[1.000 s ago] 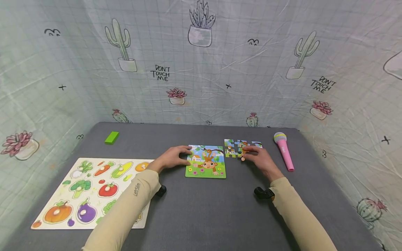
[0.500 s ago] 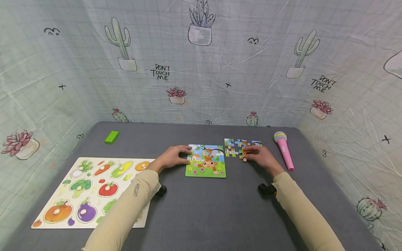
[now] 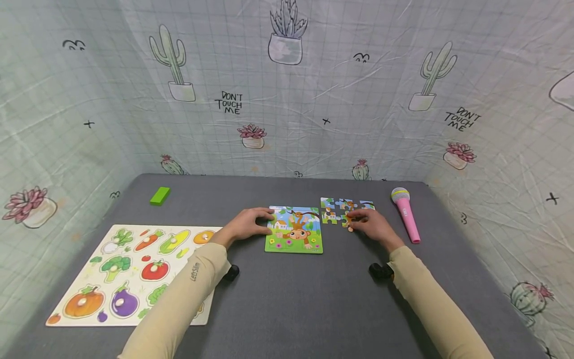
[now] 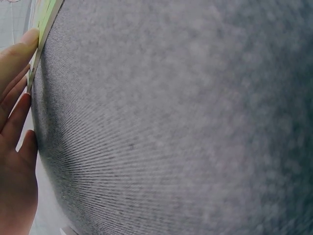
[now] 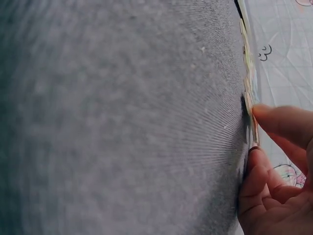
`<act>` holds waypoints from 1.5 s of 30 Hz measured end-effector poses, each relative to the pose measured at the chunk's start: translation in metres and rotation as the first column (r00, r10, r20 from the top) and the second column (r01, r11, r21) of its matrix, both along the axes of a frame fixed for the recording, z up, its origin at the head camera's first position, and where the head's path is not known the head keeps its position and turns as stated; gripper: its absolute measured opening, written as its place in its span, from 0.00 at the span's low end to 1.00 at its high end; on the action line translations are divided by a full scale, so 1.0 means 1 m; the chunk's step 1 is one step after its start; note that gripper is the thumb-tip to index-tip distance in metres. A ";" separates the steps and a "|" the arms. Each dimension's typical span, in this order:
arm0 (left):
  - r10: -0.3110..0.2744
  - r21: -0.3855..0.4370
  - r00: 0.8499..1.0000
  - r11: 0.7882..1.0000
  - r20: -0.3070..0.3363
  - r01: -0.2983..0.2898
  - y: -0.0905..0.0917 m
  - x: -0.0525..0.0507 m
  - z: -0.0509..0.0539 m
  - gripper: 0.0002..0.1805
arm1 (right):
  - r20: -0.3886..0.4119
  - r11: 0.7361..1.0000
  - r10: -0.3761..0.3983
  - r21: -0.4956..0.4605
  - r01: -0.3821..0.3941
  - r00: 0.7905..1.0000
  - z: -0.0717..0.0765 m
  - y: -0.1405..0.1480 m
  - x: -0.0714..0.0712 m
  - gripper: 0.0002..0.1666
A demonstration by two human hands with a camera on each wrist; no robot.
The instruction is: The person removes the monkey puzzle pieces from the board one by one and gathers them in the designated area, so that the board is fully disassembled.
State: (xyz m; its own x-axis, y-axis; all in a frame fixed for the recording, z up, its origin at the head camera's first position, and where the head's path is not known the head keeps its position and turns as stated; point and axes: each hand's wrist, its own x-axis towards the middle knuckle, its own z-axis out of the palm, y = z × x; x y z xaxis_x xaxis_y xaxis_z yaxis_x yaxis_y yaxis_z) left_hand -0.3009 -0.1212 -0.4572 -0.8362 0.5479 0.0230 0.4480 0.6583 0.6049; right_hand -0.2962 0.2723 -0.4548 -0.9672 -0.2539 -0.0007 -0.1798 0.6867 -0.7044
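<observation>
In the head view, a square monkey picture puzzle point(image 3: 291, 245) lies flat mid-table. My left hand point(image 3: 242, 224) holds it by its left side, thumb and fingertips at the edge; the left wrist view has the thumb point(image 4: 30, 36) against the board's rim. Just right of the board lies a cluster of loose jigsaw pieces point(image 3: 329, 218), partly covered by fingers. At its near side my right hand point(image 3: 375, 228) pinches a brown-and-green jigsaw piece point(image 3: 345, 221). From the right wrist, the pieces point(image 5: 248, 90) show edge-on, with the thumb on one of them.
A white vegetable peg board point(image 3: 100, 319) lies at the left, partly under the left forearm. Farther back is a green block point(image 3: 160, 196). A pink toy microphone point(image 3: 407, 218) lies right of the right hand. Patterned cloth point(image 3: 287, 109) hangs behind the grey table point(image 3: 291, 309).
My right hand has shifted slightly rightward and nearer, and the pinched piece has moved a little away from the neighbouring pieces. The left hand and monkey puzzle have stayed in place.
</observation>
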 end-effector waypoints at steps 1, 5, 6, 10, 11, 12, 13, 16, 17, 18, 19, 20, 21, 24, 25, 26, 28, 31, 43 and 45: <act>0.002 -0.001 1.000 1.000 0.001 -0.002 0.000 0.000 0.000 0.24 | -0.001 1.000 0.004 0.004 -0.004 1.000 0.000 0.000 0.000 0.21; 0.003 0.001 1.000 1.000 0.008 -0.003 0.000 -0.001 -0.001 0.25 | -0.015 0.999 0.033 0.020 -0.033 0.999 0.001 0.001 0.001 0.23; 0.003 0.002 1.000 1.000 0.010 -0.003 0.000 -0.001 -0.001 0.25 | -0.016 0.999 0.044 0.026 -0.044 0.999 0.002 0.001 0.001 0.24; 0.004 -0.002 1.000 1.000 0.018 -0.004 0.001 -0.001 -0.001 0.25 | -0.032 0.994 0.097 0.058 -0.095 0.995 0.001 0.001 0.003 0.27; 0.004 -0.004 1.000 1.000 0.018 -0.004 0.001 -0.001 -0.001 0.25 | -0.041 0.992 0.112 0.064 -0.109 0.993 0.000 0.001 0.003 0.28; 0.006 -0.006 1.000 1.000 0.017 -0.005 0.001 -0.001 -0.001 0.24 | -0.050 0.991 0.119 0.066 -0.115 0.992 -0.001 0.000 0.003 0.27; 0.006 -0.008 1.000 1.000 0.016 -0.006 0.001 -0.001 -0.002 0.25 | -0.060 0.990 0.122 0.071 -0.118 0.991 -0.001 0.000 0.003 0.27; 0.005 -0.013 1.000 1.000 0.011 -0.005 0.001 -0.002 -0.001 0.25 | -0.083 0.990 0.123 0.084 -0.116 0.989 -0.002 0.000 0.004 0.25; 0.005 -0.013 1.000 1.000 0.012 -0.004 0.001 -0.001 -0.001 0.25 | -0.085 0.990 0.115 0.085 -0.108 0.990 -0.002 0.000 0.005 0.25; 0.004 -0.014 1.000 1.000 0.011 -0.004 0.001 -0.002 -0.001 0.25 | -0.087 0.991 0.106 0.090 -0.098 0.991 -0.003 0.000 0.005 0.24; 0.003 -0.016 1.000 1.000 0.010 -0.003 0.000 -0.002 -0.001 0.25 | -0.094 0.991 0.098 0.098 -0.089 0.991 -0.003 -0.001 0.006 0.24; 0.001 -0.018 1.000 1.000 0.009 -0.001 0.000 -0.002 -0.001 0.25 | -0.098 0.991 0.090 0.105 -0.080 0.991 -0.003 -0.001 0.006 0.23; 0.001 -0.021 1.000 1.000 0.008 -0.001 0.000 -0.002 -0.001 0.25 | -0.104 0.991 0.084 0.114 -0.072 0.991 -0.004 -0.001 0.006 0.23; 0.000 -0.030 1.000 1.000 0.007 0.000 0.000 -0.003 -0.002 0.25 | -0.124 0.990 0.070 0.132 -0.053 0.990 -0.004 -0.003 0.007 0.22; -0.003 -0.031 1.000 1.000 0.001 0.003 -0.001 -0.003 -0.002 0.25 | -0.129 0.990 0.065 0.136 -0.047 0.990 -0.004 -0.004 0.007 0.22; -0.006 -0.033 1.000 0.999 -0.003 0.006 -0.001 -0.003 -0.002 0.25 | -0.130 0.989 0.061 0.138 -0.043 0.990 -0.004 -0.004 0.008 0.22; -0.010 -0.034 1.000 0.999 -0.008 0.010 0.000 -0.003 -0.001 0.25 | -0.130 0.989 0.054 0.142 -0.035 0.990 -0.004 -0.005 0.008 0.22; -0.015 -0.032 1.000 0.999 -0.011 0.014 0.000 -0.002 0.000 0.25 | -0.123 0.990 0.033 0.140 -0.015 0.992 -0.004 -0.005 0.008 0.22; -0.012 -0.017 1.000 1.000 0.004 0.012 0.000 -0.003 0.000 0.25 | -0.069 0.990 -0.023 0.137 0.033 0.997 0.002 -0.008 0.007 0.26; -0.014 -0.022 1.000 1.000 0.002 0.014 0.000 -0.003 0.000 0.25 | -0.041 0.992 -0.036 0.123 0.041 0.999 0.007 -0.013 0.008 0.27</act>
State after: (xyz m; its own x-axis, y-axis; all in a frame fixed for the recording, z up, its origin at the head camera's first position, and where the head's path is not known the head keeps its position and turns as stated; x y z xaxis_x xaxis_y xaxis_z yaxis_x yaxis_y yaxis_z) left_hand -0.3034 -0.1216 -0.4574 -0.8286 0.5598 0.0093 0.4561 0.6652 0.5912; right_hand -0.2882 0.2596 -0.4482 -0.9762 -0.2166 0.0077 -0.1767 0.7749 -0.6069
